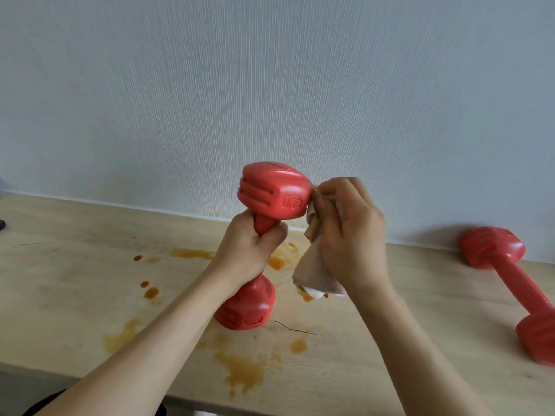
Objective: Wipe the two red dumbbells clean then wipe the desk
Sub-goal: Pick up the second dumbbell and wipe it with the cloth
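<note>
Red dumbbell point(271, 196) stands nearly upright above the desk point(75, 295), the left hand point(250, 250) wrapped around its handle. The right hand point(348, 232) pinches a stained cloth point(312, 274) against the dumbbell's upper head. Orange-brown spills point(243, 370) blot the wood beneath. The second dumbbell point(510, 283) lies at the desk's right end, near the wall point(270, 85).

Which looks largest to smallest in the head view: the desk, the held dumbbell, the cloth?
1. desk
2. held dumbbell, gripped by the left hand
3. cloth, in the right hand, partly hidden, so its full size is unsure
</note>
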Demonstrator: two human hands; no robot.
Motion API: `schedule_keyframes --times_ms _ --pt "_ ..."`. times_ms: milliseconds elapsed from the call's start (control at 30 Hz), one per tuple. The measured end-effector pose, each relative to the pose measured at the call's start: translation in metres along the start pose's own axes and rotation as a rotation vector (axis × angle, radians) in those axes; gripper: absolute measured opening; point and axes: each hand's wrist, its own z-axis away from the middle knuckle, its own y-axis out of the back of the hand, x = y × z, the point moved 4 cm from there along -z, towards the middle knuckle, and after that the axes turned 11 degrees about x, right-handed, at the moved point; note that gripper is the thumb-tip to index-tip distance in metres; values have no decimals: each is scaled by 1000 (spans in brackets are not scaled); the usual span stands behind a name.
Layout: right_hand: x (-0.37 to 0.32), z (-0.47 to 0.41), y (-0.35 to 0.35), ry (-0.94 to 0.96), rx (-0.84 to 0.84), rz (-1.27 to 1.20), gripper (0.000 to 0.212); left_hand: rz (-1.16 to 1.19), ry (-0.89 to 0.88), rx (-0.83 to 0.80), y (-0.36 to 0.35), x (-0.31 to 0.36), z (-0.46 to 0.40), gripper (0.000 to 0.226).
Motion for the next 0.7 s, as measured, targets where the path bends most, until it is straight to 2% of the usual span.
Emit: schedule_keyframes --times_ms 200,333,567,700 --pt "-23 7 -1 87 -34 -37 12 -31 71 42 5 -5 -6 35" --pt "-6 3 0 -171 -35 -174 11 31 77 -55 2 -5 -2 20" --pt "16 2 -4 -314 -21 -197 8 116 39 -190 1 -3 1 31" --pt "-2 9 -5 -182 -41 -158 10 127 124 -98 6 -5 -2 19"
